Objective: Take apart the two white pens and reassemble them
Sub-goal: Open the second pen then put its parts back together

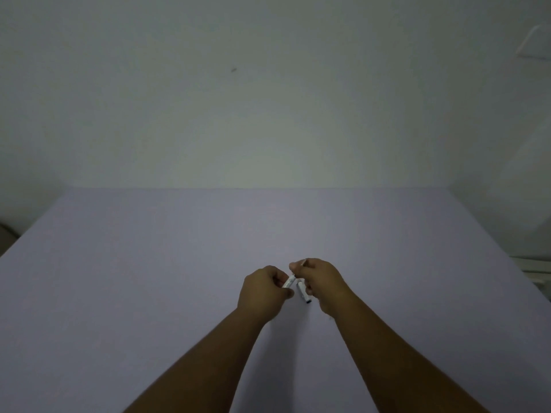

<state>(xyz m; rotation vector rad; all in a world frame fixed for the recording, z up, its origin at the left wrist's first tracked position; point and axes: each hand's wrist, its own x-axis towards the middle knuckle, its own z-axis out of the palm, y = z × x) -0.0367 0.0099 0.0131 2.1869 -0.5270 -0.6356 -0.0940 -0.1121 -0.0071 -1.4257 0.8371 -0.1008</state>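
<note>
White pen parts are sitting in my two hands over the middle of the pale lilac tabletop [149, 278], and much of them is hiding from me. My left hand [264, 290] is curling closed around a short white plastic pen barrel [289, 282]; only its upper end is poking out between thumb and fingers, tilting up and to the right, and the rest is disappearing inside the fist. My right hand [320, 283] is closing on a second white pen piece with a dark tip [304, 294], which is hanging down below the fingers with that dark end pointing toward me. At the top of the right hand a thin, dark, slender part [303, 262] is peeking out past the fingertips; it is too small and dim for me to tell what it is. The two white pieces are lying just beside each other in the gap between the hands; I cannot tell if they are touching. Both forearms are running off the bottom edge. Dim lighting is blurring fine detail.
</note>
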